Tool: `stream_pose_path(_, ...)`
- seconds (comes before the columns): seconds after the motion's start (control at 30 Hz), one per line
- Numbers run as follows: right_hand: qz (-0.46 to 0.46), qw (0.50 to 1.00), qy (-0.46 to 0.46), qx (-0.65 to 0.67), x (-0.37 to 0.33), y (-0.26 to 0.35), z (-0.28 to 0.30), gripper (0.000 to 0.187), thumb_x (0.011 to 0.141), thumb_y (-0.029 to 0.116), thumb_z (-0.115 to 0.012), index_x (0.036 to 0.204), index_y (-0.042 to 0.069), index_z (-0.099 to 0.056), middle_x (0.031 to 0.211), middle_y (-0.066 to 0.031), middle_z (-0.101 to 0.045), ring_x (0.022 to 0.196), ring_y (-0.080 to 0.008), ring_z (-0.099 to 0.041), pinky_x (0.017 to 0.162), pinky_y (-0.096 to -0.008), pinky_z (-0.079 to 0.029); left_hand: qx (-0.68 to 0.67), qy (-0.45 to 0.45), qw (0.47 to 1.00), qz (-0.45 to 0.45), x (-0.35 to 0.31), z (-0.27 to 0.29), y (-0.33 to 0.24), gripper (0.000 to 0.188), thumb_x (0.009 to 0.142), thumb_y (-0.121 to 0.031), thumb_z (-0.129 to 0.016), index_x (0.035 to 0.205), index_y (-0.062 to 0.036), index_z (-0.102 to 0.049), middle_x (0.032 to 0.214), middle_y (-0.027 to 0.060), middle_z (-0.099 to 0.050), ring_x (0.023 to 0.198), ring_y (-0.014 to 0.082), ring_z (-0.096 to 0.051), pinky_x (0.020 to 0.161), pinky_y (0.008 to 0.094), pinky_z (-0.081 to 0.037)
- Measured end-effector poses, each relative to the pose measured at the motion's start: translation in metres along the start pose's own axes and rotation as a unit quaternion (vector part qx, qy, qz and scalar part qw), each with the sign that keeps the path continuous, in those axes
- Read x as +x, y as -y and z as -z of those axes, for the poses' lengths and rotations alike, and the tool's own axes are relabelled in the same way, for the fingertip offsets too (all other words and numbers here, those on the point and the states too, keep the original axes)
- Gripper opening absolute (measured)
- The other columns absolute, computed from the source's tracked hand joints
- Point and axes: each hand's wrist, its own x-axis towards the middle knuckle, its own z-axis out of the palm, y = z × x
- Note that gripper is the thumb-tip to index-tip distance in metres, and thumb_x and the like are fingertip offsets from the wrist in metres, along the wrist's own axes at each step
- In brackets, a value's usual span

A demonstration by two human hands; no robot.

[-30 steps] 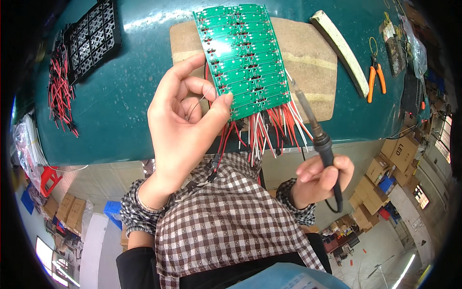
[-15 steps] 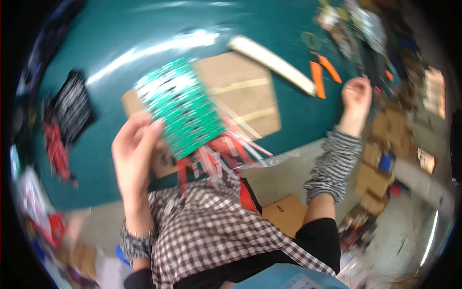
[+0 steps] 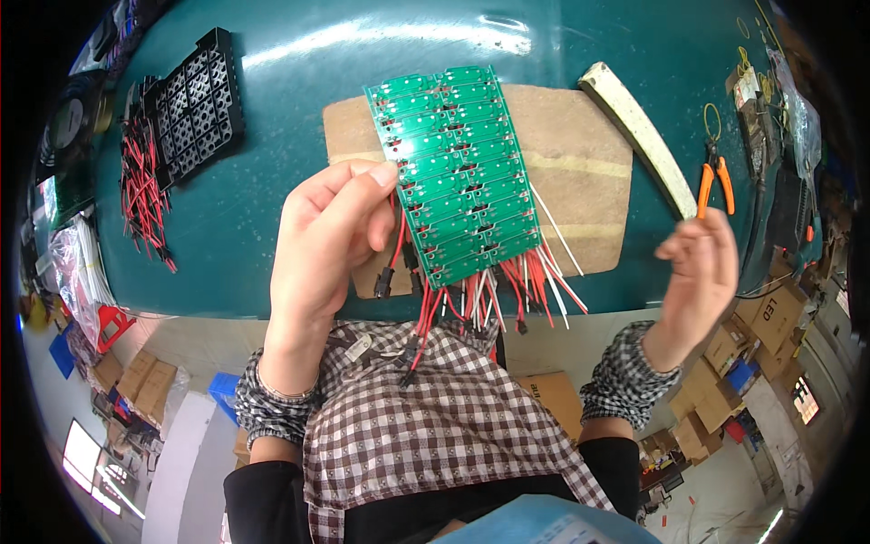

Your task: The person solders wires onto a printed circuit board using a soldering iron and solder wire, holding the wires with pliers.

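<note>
My left hand [image 3: 326, 231] pinches the left edge of a green circuit board panel [image 3: 462, 172] between thumb and fingers. The panel is tilted, with rows of small boards showing solder points. Red, white and black wires [image 3: 489, 295] hang from beneath its lower end, some with black connectors [image 3: 384, 282]. To the right, my right hand [image 3: 698, 276] is raised near the table edge, fingers curled in and slightly blurred. Whatever it holds, if anything, does not show. Its fingertips are just below the orange-handled pliers [image 3: 714, 186] in the view.
Beneath the panel lies a cardboard sheet [image 3: 580, 136] on the green table [image 3: 299, 118]. A long pale bar [image 3: 639, 136] lies along its right side. At left are a black grid tray [image 3: 198, 109] and red-and-black wires [image 3: 143, 195]. Tools and bags clutter the right edge.
The view has shifted, so the table things appear moved and sharper. My left hand still holds the panel. My right hand has come nearer to me, from beside the pliers to below them.
</note>
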Motion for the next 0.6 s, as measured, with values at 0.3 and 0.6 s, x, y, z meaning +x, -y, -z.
stream_pose_path(0.3,-0.051,0.976,0.191,-0.090,-0.018,-0.011,-0.071,0.048,0.079,-0.009,-0.066,0.125,-0.004,-0.053,0.112,-0.0147,-0.062,0.095,-0.0156,-0.063,0.083,-0.0282,-0.052,-0.028,0.017,0.999,-0.017,0.006,-0.008,0.005,0.031,0.093,-0.025,-0.057,0.066,-0.0093,-0.054,0.054,-0.0070,-0.045,0.043,-0.0006,-0.028,0.040,0.0191,-0.018)
stream_pose_path(0.6,-0.064,0.976,0.205,-0.032,-0.026,0.000,-0.075,0.053,0.077,-0.013,-0.067,0.127,-0.007,-0.050,0.110,-0.0155,-0.063,0.092,-0.0158,-0.063,0.081,-0.0278,-0.053,-0.068,0.062,0.996,-0.004,0.013,0.001,0.012,0.031,0.091,-0.025,-0.058,0.065,-0.0104,-0.054,0.052,-0.0081,-0.042,0.044,0.0002,-0.028,0.041,0.0203,-0.019)
